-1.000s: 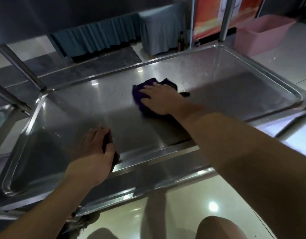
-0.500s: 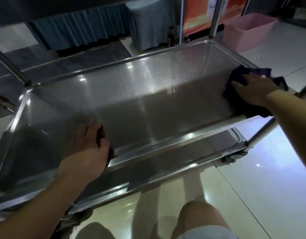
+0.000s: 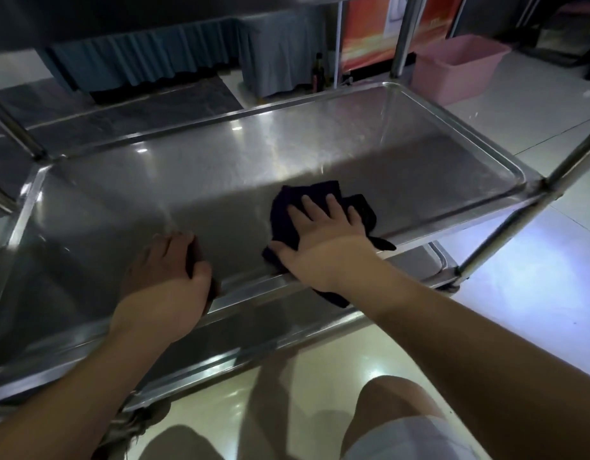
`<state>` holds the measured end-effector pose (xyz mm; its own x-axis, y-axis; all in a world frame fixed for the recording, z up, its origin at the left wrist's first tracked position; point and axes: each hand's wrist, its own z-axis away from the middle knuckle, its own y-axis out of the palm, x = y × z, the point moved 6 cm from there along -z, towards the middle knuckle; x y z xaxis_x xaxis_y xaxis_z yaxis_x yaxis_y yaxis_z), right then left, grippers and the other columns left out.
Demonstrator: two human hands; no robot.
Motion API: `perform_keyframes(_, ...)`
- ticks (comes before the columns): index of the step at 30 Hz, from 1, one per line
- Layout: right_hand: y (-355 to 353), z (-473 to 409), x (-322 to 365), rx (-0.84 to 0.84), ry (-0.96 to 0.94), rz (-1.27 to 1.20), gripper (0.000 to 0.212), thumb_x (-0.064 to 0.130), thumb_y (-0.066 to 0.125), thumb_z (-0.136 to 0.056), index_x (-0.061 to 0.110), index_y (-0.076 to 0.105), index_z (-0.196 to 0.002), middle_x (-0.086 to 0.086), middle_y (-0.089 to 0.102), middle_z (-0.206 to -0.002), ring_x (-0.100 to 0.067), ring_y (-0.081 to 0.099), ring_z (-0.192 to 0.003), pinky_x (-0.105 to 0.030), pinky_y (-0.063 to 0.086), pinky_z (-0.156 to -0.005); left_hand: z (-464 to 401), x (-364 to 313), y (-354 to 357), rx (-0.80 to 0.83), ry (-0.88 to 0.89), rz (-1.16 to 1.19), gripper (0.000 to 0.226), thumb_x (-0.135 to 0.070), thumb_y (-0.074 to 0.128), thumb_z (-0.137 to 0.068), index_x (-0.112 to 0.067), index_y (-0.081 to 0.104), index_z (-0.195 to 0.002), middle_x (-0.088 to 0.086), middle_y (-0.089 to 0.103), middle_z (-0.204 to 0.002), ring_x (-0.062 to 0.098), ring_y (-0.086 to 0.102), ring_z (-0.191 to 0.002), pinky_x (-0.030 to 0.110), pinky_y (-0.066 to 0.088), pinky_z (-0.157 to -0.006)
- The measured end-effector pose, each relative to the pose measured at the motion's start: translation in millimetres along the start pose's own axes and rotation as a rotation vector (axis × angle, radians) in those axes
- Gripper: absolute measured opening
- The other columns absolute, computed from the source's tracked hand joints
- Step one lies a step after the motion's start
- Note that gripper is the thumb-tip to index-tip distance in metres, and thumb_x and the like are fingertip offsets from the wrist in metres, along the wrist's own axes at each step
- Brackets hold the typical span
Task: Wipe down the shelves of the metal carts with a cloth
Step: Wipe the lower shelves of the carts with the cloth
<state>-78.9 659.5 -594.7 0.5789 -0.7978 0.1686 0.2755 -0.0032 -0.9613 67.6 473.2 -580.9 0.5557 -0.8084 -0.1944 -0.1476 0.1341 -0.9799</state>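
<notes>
Shiny metal cart shelf (image 3: 403, 154) fills the middle. The right hand (image 3: 323, 240) presses the dark purple cloth (image 3: 287, 214) flat, fingers spread, to wipe. The left hand (image 3: 167, 280) grips the near rim, likely steadying the cart.

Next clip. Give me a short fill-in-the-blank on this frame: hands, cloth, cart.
1. The right hand presses flat on a dark ____ on the shelf.
2. The left hand grips the shelf's ____ rim.
3. Part of the cloth hangs over the rim, above a ____ shelf.
4. On the floor beyond the cart stands a ____ tub.

Missing words: cloth; near; lower; pink
</notes>
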Motion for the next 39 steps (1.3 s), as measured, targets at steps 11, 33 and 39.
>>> perform_keyframes(11,-63.7,-32.9,-247.3,-0.187,0.624,-0.101,0.093,0.085,0.020,-0.090,0.025,0.026,-0.162,0.000,0.018,-0.172,-0.040,0.012,-0.157,-0.064,0.015,-0.123,-0.2,0.9,1.6,0.001,0.007,0.016,0.069,-0.050,0.029,-0.090,-0.018,0.049,-0.148,0.009,0.049,-0.154,0.031,0.041,-0.141,0.046,0.033,-0.116)
perform_keyframes(33,4.2,36.6,72.3,-0.526,-0.315,0.019,0.047,0.061,0.042,-0.098,0.028,0.074,-0.109,0.007,0.072,-0.106,-0.020,0.062,-0.102,-0.036,0.049,-0.082,0.9,4.4,2.9,-0.029,0.042,0.104,0.051,-0.023,0.026,-0.110,-0.007,0.050,-0.152,0.012,0.043,-0.162,0.029,0.033,-0.153,0.043,0.022,-0.125)
perform_keyframes(39,-1.3,47.1,76.8,-0.723,-0.289,0.001,0.039,0.050,0.055,-0.094,0.020,0.074,-0.077,0.000,0.067,-0.073,-0.023,0.060,-0.075,-0.034,0.042,-0.063,0.7,6.9,2.2,0.008,-0.011,0.184,0.046,-0.027,0.022,-0.110,-0.010,0.058,-0.134,0.015,0.051,-0.152,0.033,0.039,-0.146,0.045,0.028,-0.120)
